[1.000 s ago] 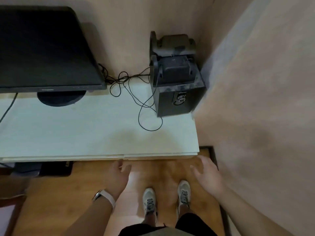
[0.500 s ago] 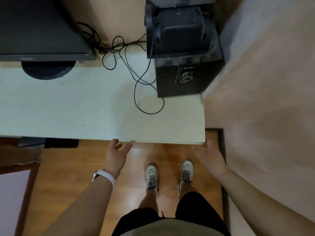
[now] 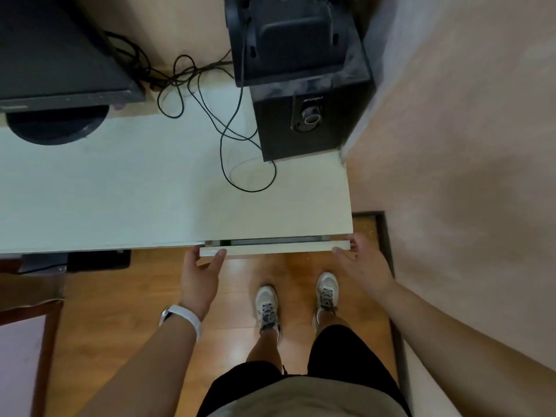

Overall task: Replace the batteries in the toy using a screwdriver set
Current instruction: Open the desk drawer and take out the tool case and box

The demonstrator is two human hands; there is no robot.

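White drawer front (image 3: 273,248) held at both ends by a standing person, just clear of the front edge of a pale white desk top (image 3: 120,191).

The left hand (image 3: 200,276), with a white wristband (image 3: 186,319) behind it, holds the drawer front's left end, thumb laid on the panel and fingers curled at the corner. The right hand (image 3: 362,260) pinches the right end between thumb and fingers. A narrow grey gap shows between panel and desk edge, and what lies inside cannot be told. On the desk stand a black monitor (image 3: 54,49) at the left and a black box speaker (image 3: 307,124) at the right by the wall, with loose black cables (image 3: 234,130) between them. Pale laced sneakers (image 3: 266,302) stand on an orange-brown wooden floor (image 3: 120,296).
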